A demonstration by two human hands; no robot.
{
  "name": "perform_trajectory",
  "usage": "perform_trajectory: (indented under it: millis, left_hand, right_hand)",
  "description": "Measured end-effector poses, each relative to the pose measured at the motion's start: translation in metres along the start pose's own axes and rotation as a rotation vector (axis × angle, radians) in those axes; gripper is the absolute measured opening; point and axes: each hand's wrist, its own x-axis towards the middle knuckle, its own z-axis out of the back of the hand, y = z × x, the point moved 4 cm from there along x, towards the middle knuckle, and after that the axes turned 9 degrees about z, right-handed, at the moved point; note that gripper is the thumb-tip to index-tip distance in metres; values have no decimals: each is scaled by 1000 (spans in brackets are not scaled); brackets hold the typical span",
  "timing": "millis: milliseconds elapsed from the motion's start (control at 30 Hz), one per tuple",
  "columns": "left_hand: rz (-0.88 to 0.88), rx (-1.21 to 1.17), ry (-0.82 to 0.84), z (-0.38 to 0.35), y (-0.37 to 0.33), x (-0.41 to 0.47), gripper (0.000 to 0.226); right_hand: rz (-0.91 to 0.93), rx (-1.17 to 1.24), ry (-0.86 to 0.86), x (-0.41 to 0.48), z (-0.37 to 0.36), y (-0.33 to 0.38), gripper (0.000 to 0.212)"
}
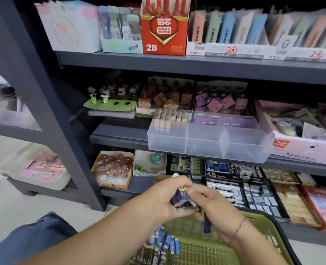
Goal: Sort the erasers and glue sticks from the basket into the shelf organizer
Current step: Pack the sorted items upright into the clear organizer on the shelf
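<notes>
A clear plastic shelf organizer (244, 150) with three compartments stands on the middle shelf. Its left compartment holds several upright glue sticks (167, 119); the other two look bare. Below it, above the green basket (269, 226), my left hand (164, 199) and my right hand (215, 205) meet around a bunch of small dark blue erasers (181, 197). One blue piece (206, 224) hangs from the right hand. More blue and dark erasers (162, 243) lie at the basket's left side.
Dark metal shelves carry stationery: a red 2B lead box (165, 35) above, panda figures (108, 92), a pink box (300, 148) right of the organizer, and eraser boxes (254, 188) on the bottom shelf. A white basket (20, 165) sits on the floor at left.
</notes>
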Motion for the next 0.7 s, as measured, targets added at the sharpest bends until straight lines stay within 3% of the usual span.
perform_trajectory:
  millis: [233, 333, 400, 533, 700]
  left_hand:
    - [-2, -88, 29, -3, -9, 5, 3]
    - [-54, -83, 18, -4, -17, 4, 11]
    - [-87, -126, 17, -3, -24, 1, 6]
    - [-158, -230, 10, -1, -44, -8, 12]
    - [-186, -366, 1, 11, -73, -23, 12]
  right_hand:
    - [42, 79, -183, 11, 13, 18, 12]
    - [7, 173, -248, 20, 17, 14, 15]
    - [12, 346, -262, 25, 19, 18, 25]
    - [23, 798, -197, 41, 25, 42, 78]
    - [106, 910, -176, 72, 40, 85, 86]
